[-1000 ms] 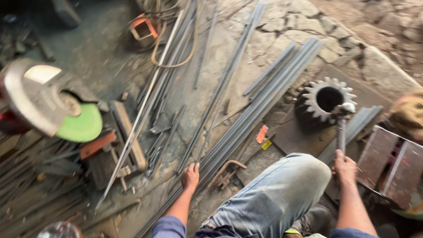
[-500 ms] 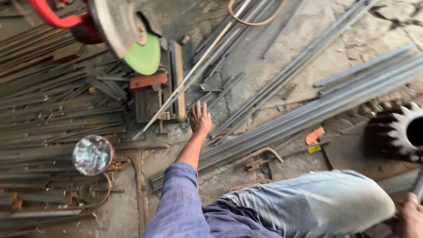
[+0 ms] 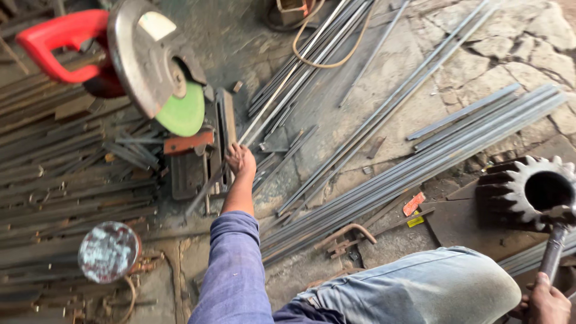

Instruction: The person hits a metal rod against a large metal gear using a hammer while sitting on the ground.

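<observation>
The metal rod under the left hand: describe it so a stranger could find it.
Start at the chop saw with its green disc. Beside its base, the left hand rests on the long rod. It alone looks pale and bright, running diagonally across darker bars.

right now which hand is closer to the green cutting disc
Left. The left hand grips a metal rod just right of the green cutting disc; the right hand holds a hammer handle far right.

Steel rods (image 3: 384, 180): dull grey metal, matt. Chop saw (image 3: 144, 66): glossy red plastic handle, worn bare-metal guard, matt green abrasive disc. Gear (image 3: 528, 192): rough, dark cast metal. Hammer (image 3: 555, 246) in the right hand (image 3: 549, 303): dark metal shaft. Floor (image 3: 480, 48): cracked, rough stone. Sleeve (image 3: 234, 270): blue woven cloth.
</observation>
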